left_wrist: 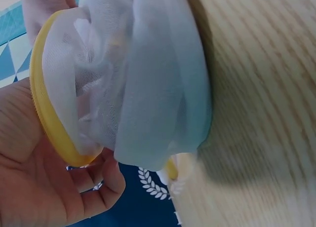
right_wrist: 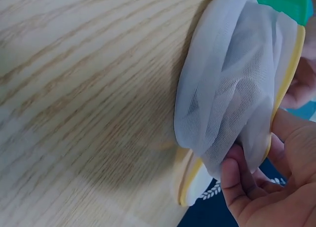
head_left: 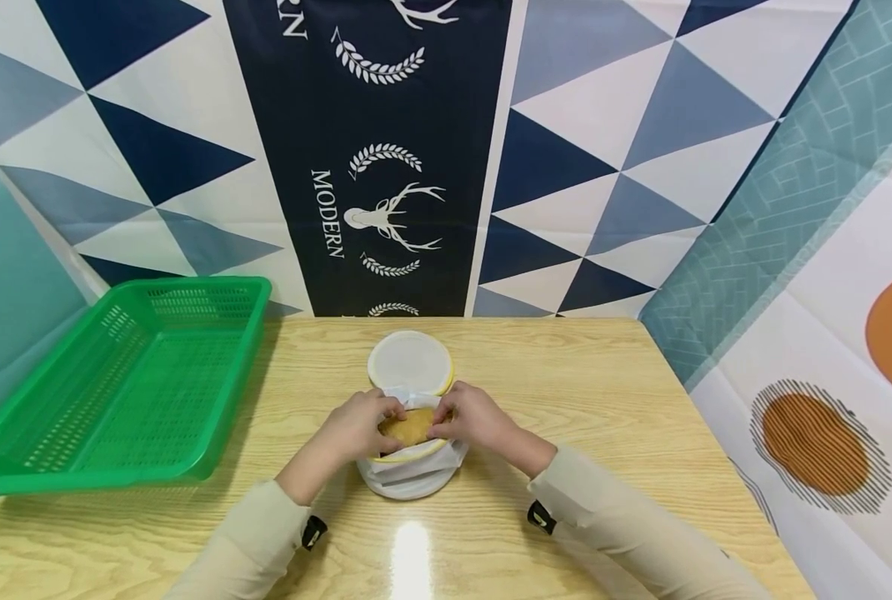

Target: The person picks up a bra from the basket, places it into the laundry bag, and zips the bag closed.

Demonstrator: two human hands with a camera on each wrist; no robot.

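A white mesh laundry bag (head_left: 410, 481) with a yellow zip edge stands on the wooden table, its round lid (head_left: 410, 362) folded back on the far side. Inside the opening lies a tan, soft-looking thing (head_left: 412, 427); its kind cannot be made out. At the opening's left side, my left hand (head_left: 359, 423) holds the rim, and its fingers curl by the yellow edge in the left wrist view. Opposite it, my right hand (head_left: 479, 418) grips the rim, with curled fingers (right_wrist: 232, 180) against the outer mesh in the right wrist view. Both thumbs are near the tan thing.
A green plastic basket (head_left: 224, 400) stands on the table's left side. Behind the table hangs a patterned cloth (head_left: 386, 250) with triangles and deer heads. Another printed cloth (head_left: 806, 333) borders the right side.
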